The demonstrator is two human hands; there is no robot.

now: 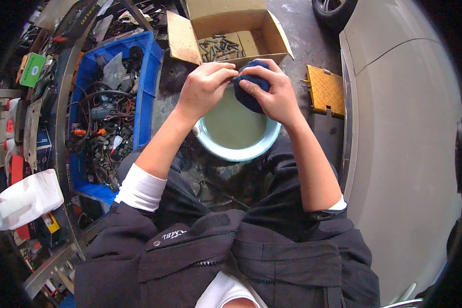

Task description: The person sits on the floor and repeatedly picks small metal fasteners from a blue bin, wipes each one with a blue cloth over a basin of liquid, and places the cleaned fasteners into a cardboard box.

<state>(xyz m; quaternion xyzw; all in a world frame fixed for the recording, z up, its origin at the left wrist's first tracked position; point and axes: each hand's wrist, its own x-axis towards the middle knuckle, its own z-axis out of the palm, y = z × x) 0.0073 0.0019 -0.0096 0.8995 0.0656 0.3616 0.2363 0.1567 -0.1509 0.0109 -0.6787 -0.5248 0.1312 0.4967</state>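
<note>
Over a round light-blue basin (231, 153) of murky greenish water, my two hands meet at the far rim. My right hand (274, 92) is wrapped round a bunched dark blue cloth (249, 100). The fingers of my left hand (204, 88) are pinched together against the cloth's left side; whatever lies between them is hidden. Just beyond my hands stands an open cardboard box (264, 38) with several dark bolts (222, 49) lying loose on its bottom.
At the left, a blue plastic crate (148, 84) holds cables, tools and small parts. Farther left are cluttered metal shelves and a white plastic jug (28, 199). A light-coloured car body (400, 154) runs along the right, beside a yellow metal ramp (326, 90).
</note>
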